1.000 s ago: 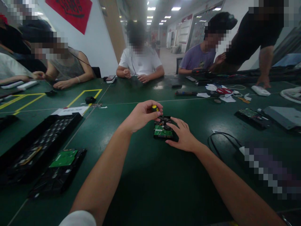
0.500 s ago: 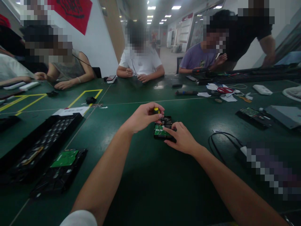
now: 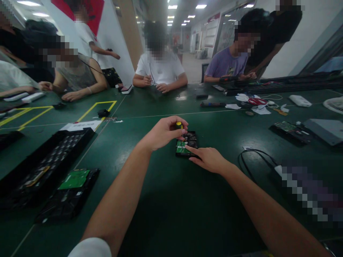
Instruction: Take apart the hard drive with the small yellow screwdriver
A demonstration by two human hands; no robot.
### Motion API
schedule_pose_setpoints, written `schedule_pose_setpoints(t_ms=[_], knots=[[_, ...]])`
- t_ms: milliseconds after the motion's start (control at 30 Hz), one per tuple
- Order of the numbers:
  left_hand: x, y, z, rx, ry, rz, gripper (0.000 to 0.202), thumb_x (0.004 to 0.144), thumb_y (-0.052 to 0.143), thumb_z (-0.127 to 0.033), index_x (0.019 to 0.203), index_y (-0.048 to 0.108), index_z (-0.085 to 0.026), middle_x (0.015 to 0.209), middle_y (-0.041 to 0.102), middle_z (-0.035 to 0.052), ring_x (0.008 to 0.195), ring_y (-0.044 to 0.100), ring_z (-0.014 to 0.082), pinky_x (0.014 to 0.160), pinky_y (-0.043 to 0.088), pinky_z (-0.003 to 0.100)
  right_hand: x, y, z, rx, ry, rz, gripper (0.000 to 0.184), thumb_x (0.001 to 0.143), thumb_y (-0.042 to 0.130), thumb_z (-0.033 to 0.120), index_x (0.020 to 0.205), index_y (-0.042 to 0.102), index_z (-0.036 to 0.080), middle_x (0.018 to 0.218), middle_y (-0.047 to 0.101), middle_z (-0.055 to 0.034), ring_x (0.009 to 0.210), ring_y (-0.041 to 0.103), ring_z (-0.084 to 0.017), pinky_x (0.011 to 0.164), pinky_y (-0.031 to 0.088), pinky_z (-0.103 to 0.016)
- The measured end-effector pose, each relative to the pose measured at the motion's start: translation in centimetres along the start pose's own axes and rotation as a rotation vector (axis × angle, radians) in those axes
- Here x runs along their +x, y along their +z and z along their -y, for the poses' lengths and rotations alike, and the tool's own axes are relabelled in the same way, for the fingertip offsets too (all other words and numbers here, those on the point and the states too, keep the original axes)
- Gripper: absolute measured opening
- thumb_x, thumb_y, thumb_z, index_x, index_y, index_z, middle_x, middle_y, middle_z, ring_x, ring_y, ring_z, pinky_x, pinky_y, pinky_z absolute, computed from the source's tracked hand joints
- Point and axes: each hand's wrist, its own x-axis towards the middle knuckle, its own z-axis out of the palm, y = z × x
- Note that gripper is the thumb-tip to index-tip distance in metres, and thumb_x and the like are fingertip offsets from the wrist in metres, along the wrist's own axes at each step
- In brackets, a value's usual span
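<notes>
A small black hard drive (image 3: 190,140) with a green circuit board facing up lies on the green table (image 3: 166,200) in front of me. My left hand (image 3: 163,132) is closed round a screwdriver with a yellow-capped handle (image 3: 178,125), held upright over the drive's top left part. My right hand (image 3: 210,159) rests on the drive's near right corner, fingers stretched flat, index finger lying on the green board.
Black trays (image 3: 45,164) and another drive with a green board (image 3: 73,180) lie at my left. A black cable (image 3: 254,164) loops at my right, with more boards (image 3: 288,128) beyond. Several people sit or stand round the far side of the table.
My right hand has slid a little toward me and flattened on the drive. The left hand stays on the screwdriver. A person in white has appeared at the far left.
</notes>
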Motion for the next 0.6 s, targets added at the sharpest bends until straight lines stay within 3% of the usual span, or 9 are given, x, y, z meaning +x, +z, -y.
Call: schedule_pose_setpoints(t_ms=[200,600], knots=[[0.04,0.03,0.21,0.014,-0.008,0.006,0.022,0.087,0.074,-0.018,0.109,0.069,-0.014,0.105,0.07,0.0071,0.087,0.07,0.0146,0.077,0.063,0.029,0.17,-0.17,-0.33,0.04,-0.01,-0.012,0.056,0.11,0.035,0.053,0.162,0.039,0.033,0.117,0.076,-0.0088,0.096,0.072,-0.024,0.079,0.048,-0.031],[0.18,0.39,0.54,0.035,-0.021,0.033,0.022,0.088,0.072,-0.018,0.109,0.069,-0.015,0.106,0.069,0.0067,0.089,0.069,0.0145,0.078,0.062,0.029,0.1,-0.05,-0.09,0.055,0.023,0.001,0.056,0.11,0.034,0.053,0.163,0.037,0.035,0.12,0.075,-0.009,0.099,0.072,-0.026,0.08,0.048,-0.032]])
